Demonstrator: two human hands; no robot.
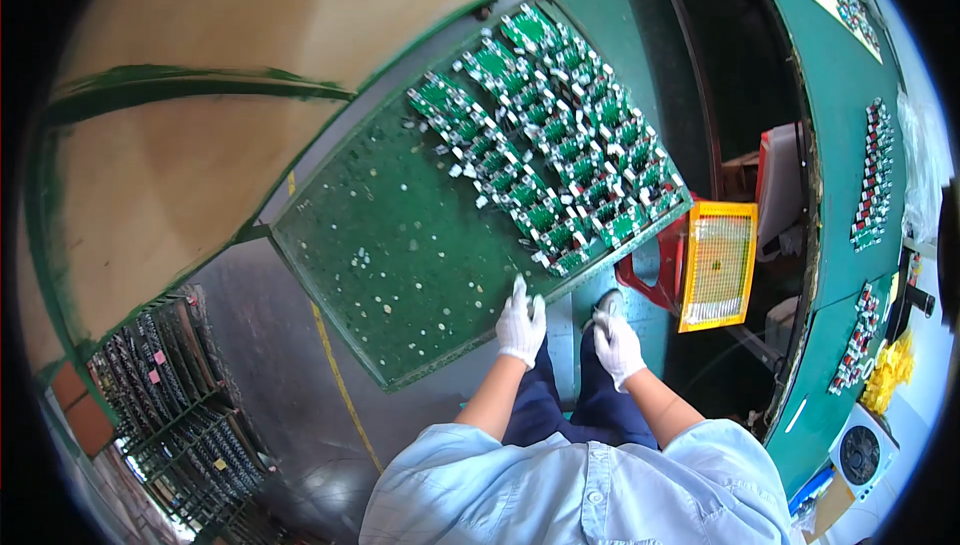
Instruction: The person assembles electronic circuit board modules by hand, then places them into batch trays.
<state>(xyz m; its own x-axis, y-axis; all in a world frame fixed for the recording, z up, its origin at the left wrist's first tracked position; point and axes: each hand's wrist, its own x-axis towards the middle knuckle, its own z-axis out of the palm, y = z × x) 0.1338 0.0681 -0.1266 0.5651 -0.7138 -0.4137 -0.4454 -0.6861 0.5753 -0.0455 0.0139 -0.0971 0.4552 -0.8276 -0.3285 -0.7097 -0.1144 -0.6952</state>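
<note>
My left hand point(521, 329), in a white glove, is at the near edge of a green tabletop point(400, 275). Its fingers are stretched out and apart, with nothing in them. To the right, my right hand point(616, 346), gloved too, hangs over my legs just off the table edge. Its fingers are loosely bent, and I see nothing held there. Rows of green circuit boards point(535, 215) with white connectors stand packed together on the right half of the tabletop, beyond both hands. Small pale specks are scattered over the left half.
A red stool point(655, 280) and a yellow-framed mesh panel point(717, 265) are right of the table. Farther right runs a long green workbench point(835, 185) with more boards and a fan point(860, 455). Racks of boards point(190, 395) stand at lower left. A wooden panel point(220, 15) rises at upper left.
</note>
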